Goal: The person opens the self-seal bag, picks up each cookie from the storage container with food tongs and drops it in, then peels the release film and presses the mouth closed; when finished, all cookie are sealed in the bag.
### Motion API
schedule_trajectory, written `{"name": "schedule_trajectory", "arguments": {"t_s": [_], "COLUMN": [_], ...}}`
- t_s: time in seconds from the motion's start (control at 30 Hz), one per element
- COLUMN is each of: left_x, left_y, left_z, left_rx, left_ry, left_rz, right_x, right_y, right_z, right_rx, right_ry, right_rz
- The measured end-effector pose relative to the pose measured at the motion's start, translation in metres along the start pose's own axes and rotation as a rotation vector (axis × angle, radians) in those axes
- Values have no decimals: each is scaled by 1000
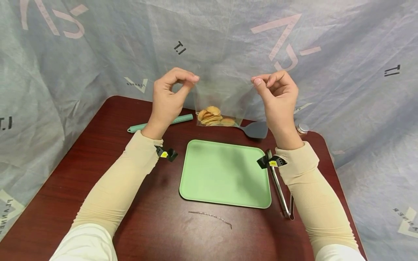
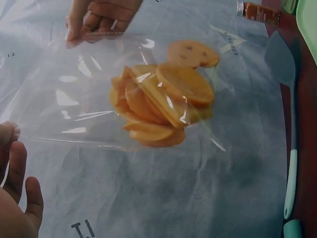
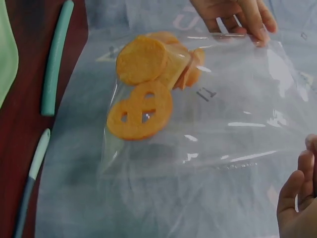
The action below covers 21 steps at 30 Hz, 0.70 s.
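Observation:
A clear plastic bag (image 1: 225, 90) hangs upright above the back of the table, between both hands. My left hand (image 1: 171, 92) pinches its upper left corner between thumb and forefinger. The upper right corner is pinched by my right hand (image 1: 280, 92), at about the same height. Flat orange-yellow slices (image 2: 163, 99) lie piled in the bottom of the bag, and one slice (image 3: 143, 111) with cut-out holes shows at the side. In the left wrist view the bag looks spread wide between the hands.
Below the hands lies a light green tray (image 1: 225, 174), with metal tongs (image 1: 279, 188) along its right side. Behind it are a grey spatula (image 1: 256, 129) and a teal stick (image 1: 182, 119). A small jar (image 1: 302, 128) stands back right. One thin dark strip (image 1: 210, 216) lies in front.

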<state>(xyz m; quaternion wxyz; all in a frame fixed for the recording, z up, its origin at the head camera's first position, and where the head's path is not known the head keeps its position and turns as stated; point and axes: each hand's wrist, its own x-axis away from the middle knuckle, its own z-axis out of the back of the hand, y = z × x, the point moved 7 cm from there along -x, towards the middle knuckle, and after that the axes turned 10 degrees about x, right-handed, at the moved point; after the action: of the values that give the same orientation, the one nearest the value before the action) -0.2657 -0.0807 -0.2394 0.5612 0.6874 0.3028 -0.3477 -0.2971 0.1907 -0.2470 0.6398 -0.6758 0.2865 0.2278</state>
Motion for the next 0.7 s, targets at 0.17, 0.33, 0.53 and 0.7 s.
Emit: {"name": "schedule_trajectory", "arguments": {"t_s": [0.17,0.33,0.53,0.7], "left_x": [-2,-1,1,3], "left_y": [6,8,4,-9], "left_z": [-1,-2,-3,3], "left_rx": [-102,-138,-186,-293], "left_ry": [-46,-52,-68,-83], "left_rz": [23,78,117,29], "right_x": [3,7,8,11], "right_y": [-20,-28,-27,-37], "right_z": [-8,-11,-8,-12], "right_rx": [171,225,284,462], "right_ry": [-72,-81,-98,-143], "right_rz": [103,82,94,195]}}
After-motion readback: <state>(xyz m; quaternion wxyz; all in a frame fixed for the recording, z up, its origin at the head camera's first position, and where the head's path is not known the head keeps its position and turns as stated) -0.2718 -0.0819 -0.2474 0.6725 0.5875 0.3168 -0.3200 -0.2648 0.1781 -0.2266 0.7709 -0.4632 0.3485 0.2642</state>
